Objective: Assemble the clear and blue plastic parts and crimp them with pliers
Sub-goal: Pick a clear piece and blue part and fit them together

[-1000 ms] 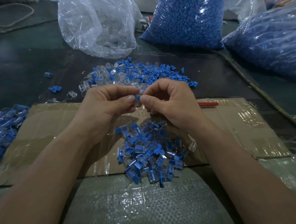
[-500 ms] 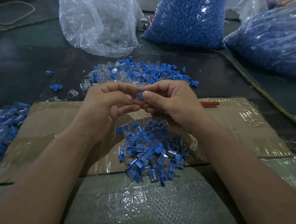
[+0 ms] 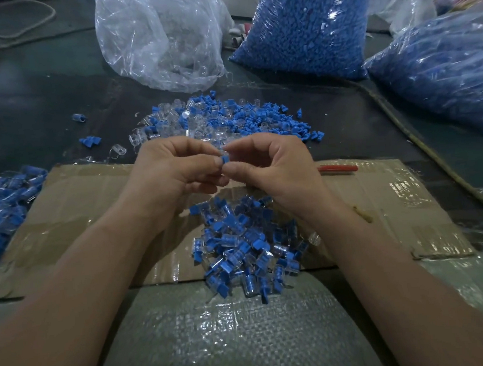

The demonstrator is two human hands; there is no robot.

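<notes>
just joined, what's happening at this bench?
A person is assembling by hand. The left hand and right hand both pinch one small blue and clear part between them, above the cardboard. A pile of joined pieces lies below the hands, loose parts beyond. A red-handled tool, likely the pliers, lies untouched on the cardboard to the right.

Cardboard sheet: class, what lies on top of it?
On the cardboard sheet lie a pile of blue-and-clear parts and a red handle. The right hand covers the handle's other end.
</notes>
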